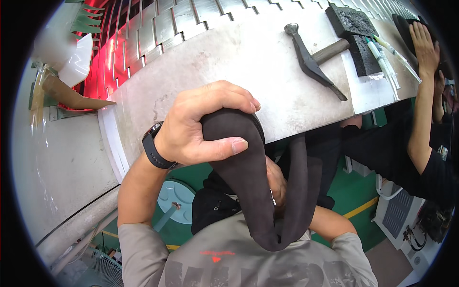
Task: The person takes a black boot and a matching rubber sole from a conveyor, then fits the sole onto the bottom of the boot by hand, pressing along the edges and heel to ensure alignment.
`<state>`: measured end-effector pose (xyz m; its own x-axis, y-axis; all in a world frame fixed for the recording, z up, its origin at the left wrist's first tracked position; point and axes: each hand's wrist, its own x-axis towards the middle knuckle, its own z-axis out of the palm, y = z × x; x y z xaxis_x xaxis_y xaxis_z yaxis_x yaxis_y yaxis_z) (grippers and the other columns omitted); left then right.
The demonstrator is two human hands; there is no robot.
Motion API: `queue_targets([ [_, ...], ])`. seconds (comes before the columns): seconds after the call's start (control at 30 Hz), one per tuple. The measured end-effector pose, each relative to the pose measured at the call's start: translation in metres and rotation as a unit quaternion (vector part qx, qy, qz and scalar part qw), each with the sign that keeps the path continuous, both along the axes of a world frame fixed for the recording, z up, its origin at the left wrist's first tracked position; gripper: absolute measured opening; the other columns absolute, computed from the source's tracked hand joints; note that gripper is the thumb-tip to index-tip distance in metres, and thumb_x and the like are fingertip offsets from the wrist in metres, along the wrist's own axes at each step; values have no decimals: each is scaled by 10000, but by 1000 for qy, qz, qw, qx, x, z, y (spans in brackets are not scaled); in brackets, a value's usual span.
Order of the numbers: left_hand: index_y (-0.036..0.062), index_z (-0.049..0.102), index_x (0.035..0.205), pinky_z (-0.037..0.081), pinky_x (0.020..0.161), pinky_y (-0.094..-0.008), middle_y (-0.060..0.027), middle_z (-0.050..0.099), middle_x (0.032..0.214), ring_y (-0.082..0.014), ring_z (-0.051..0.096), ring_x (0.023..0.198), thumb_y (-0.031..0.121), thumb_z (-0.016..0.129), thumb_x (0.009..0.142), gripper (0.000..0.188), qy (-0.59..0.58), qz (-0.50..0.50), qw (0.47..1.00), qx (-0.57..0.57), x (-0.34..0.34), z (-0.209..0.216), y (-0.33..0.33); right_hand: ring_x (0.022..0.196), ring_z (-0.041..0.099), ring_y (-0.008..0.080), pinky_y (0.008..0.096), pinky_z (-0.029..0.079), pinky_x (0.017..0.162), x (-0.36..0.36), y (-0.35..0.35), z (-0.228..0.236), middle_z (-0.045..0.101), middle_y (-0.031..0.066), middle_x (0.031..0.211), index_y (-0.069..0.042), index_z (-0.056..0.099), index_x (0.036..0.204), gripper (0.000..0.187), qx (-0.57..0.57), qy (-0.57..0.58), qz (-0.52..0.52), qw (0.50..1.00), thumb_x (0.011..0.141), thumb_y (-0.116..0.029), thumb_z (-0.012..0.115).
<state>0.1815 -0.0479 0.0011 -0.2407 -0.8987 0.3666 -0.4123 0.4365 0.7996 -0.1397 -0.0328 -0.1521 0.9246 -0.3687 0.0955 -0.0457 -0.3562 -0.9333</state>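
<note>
Hands (191, 126) on dark boot (241, 167), apparently

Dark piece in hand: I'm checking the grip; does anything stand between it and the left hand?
Nothing visible does: the left hand holds the dark piece directly, thumb on its face, fingers over its top. The right hand is partly hidden behind the piece, so its contact is unclear.

The curved piece (245, 179) is dark brown, the floor (353, 192) green (striped in yellow).

Hammer (308, 60) lies on the table (215, 57), beyond the hands (191, 124).
</note>
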Motion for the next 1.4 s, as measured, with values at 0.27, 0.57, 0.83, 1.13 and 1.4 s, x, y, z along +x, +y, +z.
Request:
queue_targets([
  [0.27, -54, 561, 1461, 532, 1131, -462, -288, 634, 1446, -352, 642, 1341, 682, 344, 1113, 842, 419, 93, 875, 222, -34, 5, 9, 1556, 376, 335, 428, 323, 1285, -3, -1, 34, 364, 218, 1664, 22, 314, 1640, 586, 121, 14, -37, 992, 1145, -256, 461],
  [0.57, -64, 553, 1458, 502, 1162, -446, -240, 646, 1419, -314, 625, 1346, 453, 407, 1147, 621, 491, 101, 829, 249, -37, -6, 8, 1505, 449, 338, 420, 383, 1247, -9, -29, 90, 408, 230, 1634, 34, 320, 1638, 586, 6, 24, -125, 992, 1127, -182, 509],
  [0.83, -68, 595, 1427, 506, 1135, -423, -226, 631, 1469, -310, 650, 1333, 297, 551, 1066, 516, 284, 104, 927, 220, -5, 7, -8, 1459, 514, 340, 413, 436, 1213, 31, 2, 91, 448, 240, 1608, 44, 326, 1636, 593, 41, -4, -159, 986, 1111, -116, 551],
  [1.13, -46, 759, 1173, 556, 1016, -401, -206, 771, 1196, -329, 743, 1132, 278, 831, 847, 465, -54, 96, 994, -2, 8, -1, -10, 1403, 530, 251, 365, 423, 1203, 37, -4, 92, 491, 174, 1550, 53, 343, 1609, 638, 225, 74, -102, 966, 1113, -299, 535],
  [1.4, -62, 758, 1127, 546, 1013, -373, -200, 777, 1162, -286, 739, 1112, 215, 651, 969, 336, -27, 190, 979, 68, -9, 11, -5, 1409, 516, 366, 451, 384, 1230, 24, -1, 95, 478, 221, 1573, 52, 335, 1629, 892, 83, 47, -107, 990, 963, -388, 734],
])
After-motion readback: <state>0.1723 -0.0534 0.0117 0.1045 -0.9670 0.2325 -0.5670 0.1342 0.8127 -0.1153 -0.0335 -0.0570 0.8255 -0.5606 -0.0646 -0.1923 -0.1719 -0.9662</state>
